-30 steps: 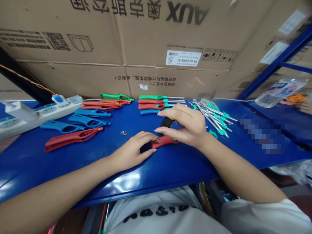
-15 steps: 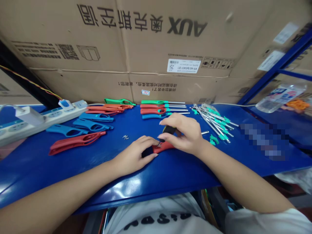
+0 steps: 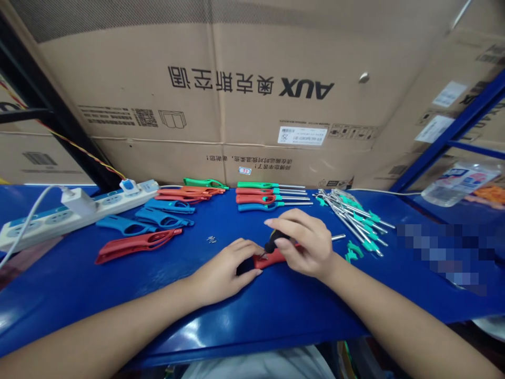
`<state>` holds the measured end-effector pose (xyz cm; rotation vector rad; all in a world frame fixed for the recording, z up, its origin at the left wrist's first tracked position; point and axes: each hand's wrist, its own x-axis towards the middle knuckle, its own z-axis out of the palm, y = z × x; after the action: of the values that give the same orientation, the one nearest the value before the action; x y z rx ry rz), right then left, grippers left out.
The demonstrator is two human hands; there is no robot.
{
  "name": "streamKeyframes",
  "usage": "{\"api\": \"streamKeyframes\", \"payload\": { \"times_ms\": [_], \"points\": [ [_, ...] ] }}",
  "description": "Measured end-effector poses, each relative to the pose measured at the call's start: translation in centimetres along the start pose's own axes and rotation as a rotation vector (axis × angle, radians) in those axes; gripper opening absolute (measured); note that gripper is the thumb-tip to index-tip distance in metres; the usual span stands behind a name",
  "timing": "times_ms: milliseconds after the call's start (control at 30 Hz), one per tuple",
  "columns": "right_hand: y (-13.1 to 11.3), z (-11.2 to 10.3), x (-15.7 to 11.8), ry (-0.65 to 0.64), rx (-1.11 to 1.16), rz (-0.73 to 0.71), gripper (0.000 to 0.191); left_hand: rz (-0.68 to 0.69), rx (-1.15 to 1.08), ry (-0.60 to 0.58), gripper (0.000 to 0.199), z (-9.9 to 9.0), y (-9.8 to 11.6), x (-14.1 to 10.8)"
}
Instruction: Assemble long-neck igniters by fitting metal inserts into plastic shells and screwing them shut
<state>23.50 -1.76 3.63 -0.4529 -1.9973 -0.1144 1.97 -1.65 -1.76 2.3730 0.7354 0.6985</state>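
Note:
A red lighter lies on the blue table, its metal tube sticking out to the right past my right hand. My left hand grips the lighter's left end between thumb and fingers. In my right hand is a short black screwdriver, tilted, its tip down at the lighter's handle. The exact contact of the tip is too small to tell. Left of the hands lies a little group of small screws.
Behind the hands lie assembled lighters in a row. To the left are blue handle shells, a red shell and a power strip. Metal tubes with green parts and loose green pieces lie right. A cardboard box stands behind.
The camera view has tilted up, so everything sits lower in the picture. The screwdriver stays at the red lighter, and my right fingers have shifted on its handle. My left hand keeps its hold.

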Motion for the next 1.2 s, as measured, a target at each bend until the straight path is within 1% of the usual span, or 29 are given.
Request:
{"api": "streamKeyframes", "payload": {
  "times_ms": [33,100,133,167,233,333,400,433,467,567,633,700,733,800,833,867,900,967,1000,1033,1067,1133,1200],
  "points": [
    [-0.22,0.04,-0.01,-0.038,0.054,0.055,0.035,-0.002,0.002,0.000,0.021,0.00,0.00,0.00],
    [-0.59,0.21,0.05,-0.116,0.220,0.214,0.045,-0.003,-0.001,0.000,0.021,0.00,-0.01,0.01],
    [-0.69,0.31,0.11,-0.145,0.296,0.273,0.047,-0.002,-0.004,-0.002,0.022,0.00,-0.02,0.01],
    [-0.72,0.39,0.17,-0.161,0.343,0.301,0.046,-0.003,-0.007,-0.005,0.023,0.02,-0.04,0.01],
    [-0.61,0.47,0.23,-0.145,0.324,0.286,0.041,-0.005,-0.006,-0.009,0.023,0.06,-0.12,-0.02],
    [-0.32,0.32,0.15,-0.078,0.122,0.179,0.031,0.007,0.007,0.002,0.024,0.15,-0.23,-0.05],
    [-0.27,0.13,0.10,-0.081,0.011,0.105,0.031,0.019,0.010,0.014,0.023,0.15,-0.21,-0.04],
    [-0.30,0.06,0.11,-0.102,-0.001,0.099,0.033,0.019,0.012,0.017,0.022,0.12,-0.17,-0.02],
    [-0.35,0.02,0.15,-0.127,0.028,0.125,0.035,0.015,0.015,0.013,0.021,0.09,-0.11,0.01],
    [-0.48,0.08,0.39,-0.199,0.266,0.301,0.042,-0.002,0.018,-0.001,0.020,0.00,0.05,0.08],
    [-0.41,0.19,0.51,-0.203,0.344,0.360,0.038,-0.008,0.020,-0.003,0.019,0.00,0.02,0.10],
    [-0.25,0.24,0.52,-0.174,0.266,0.339,0.027,-0.005,0.023,-0.005,0.020,0.05,-0.09,0.09],
    [-0.17,0.21,0.48,-0.148,0.199,0.301,0.023,0.002,0.022,-0.009,0.022,0.07,-0.15,0.08],
    [-0.10,0.08,0.37,-0.109,0.087,0.195,0.022,0.022,0.016,-0.013,0.026,0.11,-0.23,0.07],
    [-0.11,0.00,0.32,-0.102,0.068,0.157,0.022,0.029,0.015,-0.011,0.026,0.11,-0.24,0.07],
    [-0.14,-0.07,0.29,-0.108,0.086,0.149,0.023,0.029,0.017,-0.008,0.026,0.09,-0.23,0.07],
    [-0.19,-0.12,0.28,-0.122,0.138,0.179,0.026,0.025,0.021,-0.006,0.025,0.07,-0.20,0.08],
    [-0.24,-0.11,0.33,-0.182,0.303,0.308,0.036,0.015,0.027,-0.007,0.023,0.02,-0.13,0.09],
    [-0.22,-0.06,0.37,-0.203,0.374,0.364,0.037,0.014,0.027,-0.008,0.022,0.01,-0.10,0.10],
    [-0.18,0.00,0.41,-0.205,0.403,0.395,0.035,0.014,0.023,-0.010,0.021,0.00,-0.09,0.10],
    [-0.12,0.06,0.45,-0.184,0.380,0.398,0.029,0.016,0.016,-0.012,0.021,0.01,-0.10,0.11],
    [-0.01,0.11,0.47,-0.092,0.220,0.320,0.016,0.018,0.000,-0.007,0.022,0.05,-0.14,0.11],
    [-0.03,0.02,0.46,-0.024,0.059,0.192,0.011,0.021,-0.009,-0.002,0.023,0.10,-0.18,0.11]
  ]
}}
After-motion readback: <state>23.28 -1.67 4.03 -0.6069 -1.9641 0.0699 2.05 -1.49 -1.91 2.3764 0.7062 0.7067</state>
